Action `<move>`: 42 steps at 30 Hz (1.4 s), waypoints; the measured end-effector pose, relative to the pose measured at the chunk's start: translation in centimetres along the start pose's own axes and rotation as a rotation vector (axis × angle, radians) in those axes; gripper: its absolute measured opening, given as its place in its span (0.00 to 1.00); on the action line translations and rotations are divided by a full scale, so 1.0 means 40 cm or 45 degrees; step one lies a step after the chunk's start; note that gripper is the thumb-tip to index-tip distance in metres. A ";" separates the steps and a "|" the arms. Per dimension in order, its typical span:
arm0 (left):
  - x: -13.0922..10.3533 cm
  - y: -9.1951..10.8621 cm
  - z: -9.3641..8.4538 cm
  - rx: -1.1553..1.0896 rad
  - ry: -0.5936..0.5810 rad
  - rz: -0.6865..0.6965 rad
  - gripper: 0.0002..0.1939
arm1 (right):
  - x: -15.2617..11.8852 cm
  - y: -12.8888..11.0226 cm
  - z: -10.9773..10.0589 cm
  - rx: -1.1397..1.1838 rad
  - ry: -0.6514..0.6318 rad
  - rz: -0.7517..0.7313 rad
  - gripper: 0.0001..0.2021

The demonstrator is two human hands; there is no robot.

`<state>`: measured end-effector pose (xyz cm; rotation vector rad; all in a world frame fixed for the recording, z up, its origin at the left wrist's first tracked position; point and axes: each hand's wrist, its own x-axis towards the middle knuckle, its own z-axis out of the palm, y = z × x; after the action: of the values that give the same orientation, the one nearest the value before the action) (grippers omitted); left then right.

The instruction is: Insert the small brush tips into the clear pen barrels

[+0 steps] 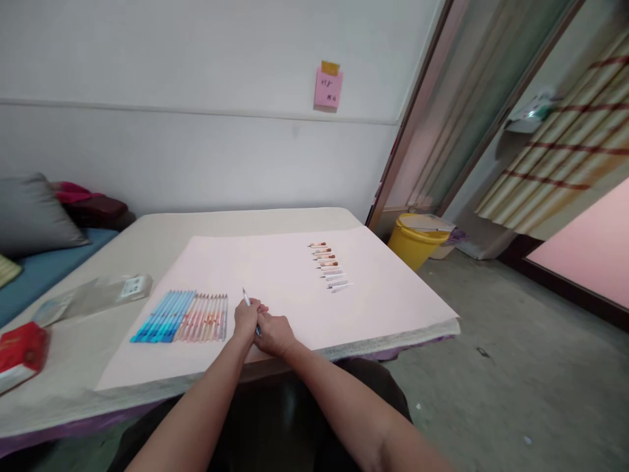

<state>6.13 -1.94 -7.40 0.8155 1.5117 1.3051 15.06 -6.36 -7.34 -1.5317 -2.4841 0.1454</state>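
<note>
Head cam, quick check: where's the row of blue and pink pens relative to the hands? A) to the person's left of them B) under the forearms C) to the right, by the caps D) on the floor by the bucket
A: the row of pens lies on the pink sheet left of the left hand and right hand, which hold one pen together.

At the left of the centre lies one row of pens [181, 317]: about nine blue and about ten pink, hard to count exactly. Right of the centre, ten pen caps [328, 266] lie in one column. One more pen [249, 308] is in two hands.
</note>
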 end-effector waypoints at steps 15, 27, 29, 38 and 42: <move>-0.002 -0.022 -0.039 0.341 0.042 0.132 0.06 | -0.029 -0.020 0.018 0.008 0.154 -0.041 0.24; 0.047 -0.061 -0.023 0.499 0.051 0.109 0.05 | -0.018 0.002 0.038 0.092 0.203 -0.063 0.26; 0.050 -0.062 -0.022 0.518 0.066 0.124 0.05 | -0.018 0.003 0.036 0.098 0.205 -0.064 0.25; 0.058 -0.069 -0.011 0.456 0.072 0.101 0.04 | -0.015 0.012 0.041 0.136 0.221 -0.048 0.24; 0.052 -0.078 -0.009 0.320 0.039 0.065 0.05 | -0.012 0.014 0.037 0.154 0.170 -0.045 0.21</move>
<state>5.39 -0.82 -10.92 1.0028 1.7120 1.1829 15.41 -6.47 -8.96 -1.4010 -2.3516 0.1782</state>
